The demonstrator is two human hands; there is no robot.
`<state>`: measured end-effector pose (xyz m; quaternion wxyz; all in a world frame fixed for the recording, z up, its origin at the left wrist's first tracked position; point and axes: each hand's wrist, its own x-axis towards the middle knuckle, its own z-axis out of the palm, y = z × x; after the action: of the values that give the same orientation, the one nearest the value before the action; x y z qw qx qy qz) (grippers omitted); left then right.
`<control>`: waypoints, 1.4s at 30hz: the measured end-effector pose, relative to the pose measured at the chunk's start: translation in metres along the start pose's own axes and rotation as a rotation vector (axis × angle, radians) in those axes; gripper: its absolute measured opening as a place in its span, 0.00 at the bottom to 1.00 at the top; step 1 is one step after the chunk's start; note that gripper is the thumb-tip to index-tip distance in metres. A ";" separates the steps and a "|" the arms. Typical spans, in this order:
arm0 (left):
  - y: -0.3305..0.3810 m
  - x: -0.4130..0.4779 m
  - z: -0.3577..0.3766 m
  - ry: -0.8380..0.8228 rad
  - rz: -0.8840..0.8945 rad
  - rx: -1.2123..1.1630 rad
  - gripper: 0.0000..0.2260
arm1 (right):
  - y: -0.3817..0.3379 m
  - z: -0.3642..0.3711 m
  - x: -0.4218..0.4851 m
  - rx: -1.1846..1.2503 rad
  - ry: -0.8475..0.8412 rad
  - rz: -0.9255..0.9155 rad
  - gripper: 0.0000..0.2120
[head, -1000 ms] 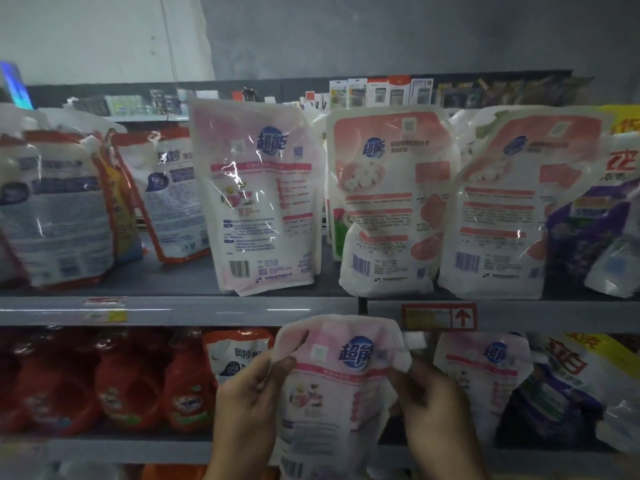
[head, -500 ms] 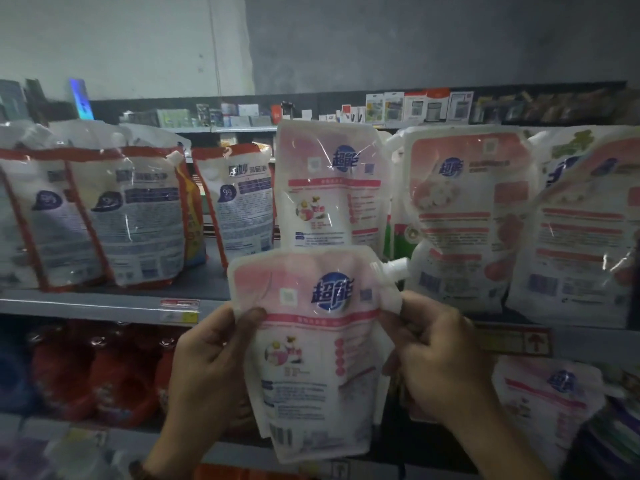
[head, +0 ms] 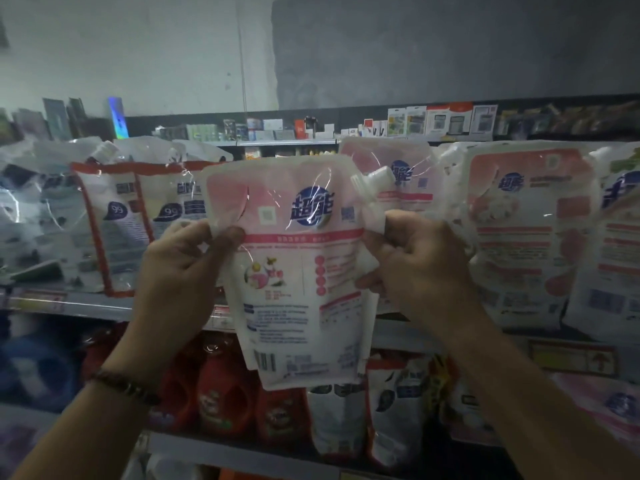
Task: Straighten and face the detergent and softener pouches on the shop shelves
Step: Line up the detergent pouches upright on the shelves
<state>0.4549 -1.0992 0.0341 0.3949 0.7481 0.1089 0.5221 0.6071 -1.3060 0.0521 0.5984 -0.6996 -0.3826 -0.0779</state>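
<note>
Pouch (head: 298,306) in L hand (head: 180,271), R hand (head: 420,268)

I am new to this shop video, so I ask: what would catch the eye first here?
The pink-and-white pouch held up at centre stands out, with the left hand and the right hand gripping its sides. Behind it, similar pouches line the upper shelf, and red bottles stand on the shelf below.

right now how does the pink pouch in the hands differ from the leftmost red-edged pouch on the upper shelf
The pink pouch is held up by the left hand and right hand; the leftmost red-edged pouch stands on the upper shelf. Pink pouch: pink top band; red-edged pouch: red border, 99 badge. Both are glossy, mostly white.
</note>
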 end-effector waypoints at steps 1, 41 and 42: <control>0.001 0.006 -0.005 0.006 0.026 0.033 0.08 | -0.004 0.003 0.003 0.015 0.001 0.000 0.07; -0.047 0.092 0.001 -0.033 -0.202 -0.133 0.11 | 0.003 0.081 0.073 -0.287 0.053 0.026 0.08; -0.047 0.092 0.002 -0.027 -0.196 -0.122 0.12 | 0.001 0.080 0.073 -0.269 0.045 0.030 0.07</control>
<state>0.5078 -1.0160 0.0644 0.4906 0.7153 0.1442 0.4764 0.6302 -1.2022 0.0712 0.5087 -0.7773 -0.3445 -0.1353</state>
